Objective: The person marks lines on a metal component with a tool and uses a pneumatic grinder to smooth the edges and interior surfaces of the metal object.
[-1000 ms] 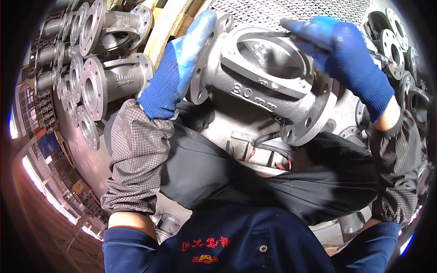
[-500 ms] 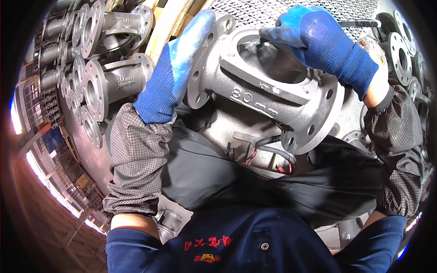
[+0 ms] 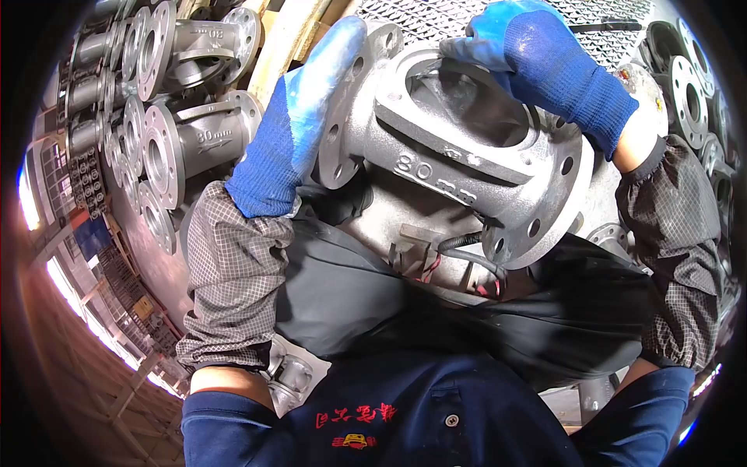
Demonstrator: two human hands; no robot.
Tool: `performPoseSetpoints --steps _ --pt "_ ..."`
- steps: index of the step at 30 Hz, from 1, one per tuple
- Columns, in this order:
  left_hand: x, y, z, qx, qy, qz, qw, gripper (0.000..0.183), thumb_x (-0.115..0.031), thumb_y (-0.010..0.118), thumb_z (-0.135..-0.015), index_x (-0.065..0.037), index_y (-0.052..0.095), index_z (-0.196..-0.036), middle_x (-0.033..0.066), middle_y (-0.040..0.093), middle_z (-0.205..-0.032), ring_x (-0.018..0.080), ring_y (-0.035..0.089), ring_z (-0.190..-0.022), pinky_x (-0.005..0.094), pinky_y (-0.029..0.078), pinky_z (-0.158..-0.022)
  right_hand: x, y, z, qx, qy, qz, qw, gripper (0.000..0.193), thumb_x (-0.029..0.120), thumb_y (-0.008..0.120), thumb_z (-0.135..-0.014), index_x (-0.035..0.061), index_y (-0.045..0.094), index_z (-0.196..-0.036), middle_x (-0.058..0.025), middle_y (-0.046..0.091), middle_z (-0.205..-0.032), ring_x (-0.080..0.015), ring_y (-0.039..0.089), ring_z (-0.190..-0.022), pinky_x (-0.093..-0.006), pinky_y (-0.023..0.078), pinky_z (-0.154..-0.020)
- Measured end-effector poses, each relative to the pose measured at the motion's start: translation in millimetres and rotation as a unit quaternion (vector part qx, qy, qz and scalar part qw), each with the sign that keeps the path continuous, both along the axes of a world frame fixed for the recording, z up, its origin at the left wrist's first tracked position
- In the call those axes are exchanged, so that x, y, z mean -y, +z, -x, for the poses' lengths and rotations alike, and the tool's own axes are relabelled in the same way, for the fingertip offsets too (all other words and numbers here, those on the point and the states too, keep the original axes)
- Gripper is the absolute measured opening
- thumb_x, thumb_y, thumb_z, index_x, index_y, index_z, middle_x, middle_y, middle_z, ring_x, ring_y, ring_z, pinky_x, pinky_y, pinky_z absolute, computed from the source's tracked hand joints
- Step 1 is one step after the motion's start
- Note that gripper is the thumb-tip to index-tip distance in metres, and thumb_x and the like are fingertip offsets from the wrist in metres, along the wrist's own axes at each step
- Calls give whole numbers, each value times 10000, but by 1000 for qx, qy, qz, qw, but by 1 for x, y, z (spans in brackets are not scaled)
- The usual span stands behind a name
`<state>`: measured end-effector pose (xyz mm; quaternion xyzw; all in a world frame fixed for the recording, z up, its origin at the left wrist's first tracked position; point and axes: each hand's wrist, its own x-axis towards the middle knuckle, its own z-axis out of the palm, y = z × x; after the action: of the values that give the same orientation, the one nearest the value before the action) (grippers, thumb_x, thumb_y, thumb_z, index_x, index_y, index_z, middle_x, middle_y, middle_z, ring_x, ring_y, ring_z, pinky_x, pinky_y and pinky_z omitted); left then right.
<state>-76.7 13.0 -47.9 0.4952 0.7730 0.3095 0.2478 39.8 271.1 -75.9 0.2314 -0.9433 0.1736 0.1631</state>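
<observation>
Valve body (image 3: 459, 156), cast grey metal with bolt-holed flanges, rests tilted on the person's dark-aproned lap (image 3: 350, 296), top opening up. Left hand (image 3: 292, 128), blue-gloved, lies flat and open against the left flange, apparently bracing it. Right hand (image 3: 537, 62) curls over the opening's far rim, fingers hooked inside, gripping. More flanged valve bodies (image 3: 179, 132) are stacked at left; a mesh grating (image 3: 436, 14) lies beyond.
</observation>
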Motion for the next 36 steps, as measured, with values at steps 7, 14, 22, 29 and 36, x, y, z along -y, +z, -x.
performPoseSetpoints --steps 7,14,22,29,36 --pt "-3 -8 1 31 37 -24 999 489 -201 422 -970 -55 322 -1426 175 384 -1399 286 427 -1249 369 348 -1047 4 10 -3 52 -31 -43 997 124 103 601 -759 108 655 -870 -75 612 -755 -259 618 -681 -346 493 -560" --pt "-3 -16 0 -126 7 -72 989 497 -82 483 -927 -88 363 -1409 207 526 -1283 306 599 -1089 338 491 -929 4 -5 -13 72 -76 -95 990 229 155 613 -845 208 672 -1059 -51 626 -761 -255 635 -676 -355 522 -609" --pt "-4 -12 -2 -94 22 -58 994 481 -90 478 -934 -72 366 -1401 201 513 -1302 300 590 -1107 335 486 -937 16 43 1 331 -99 -51 937 180 65 600 -772 56 670 -938 -121 646 -691 -251 663 -615 -338 551 -579" --pt "-4 -3 -2 -13 7 -18 1000 462 -233 376 -994 -43 348 -1414 159 339 -1458 265 342 -1347 370 269 -1120 25 71 10 385 -115 -105 910 147 58 596 -772 41 681 -891 -136 644 -678 -242 660 -579 -333 554 -557" --pt "-1 -3 -2 -32 -4 -19 999 460 -222 378 -993 -38 345 -1414 165 337 -1458 272 339 -1348 369 270 -1121 17 40 5 256 -68 -56 963 118 111 619 -760 58 692 -836 -133 633 -650 -257 644 -575 -343 530 -558"
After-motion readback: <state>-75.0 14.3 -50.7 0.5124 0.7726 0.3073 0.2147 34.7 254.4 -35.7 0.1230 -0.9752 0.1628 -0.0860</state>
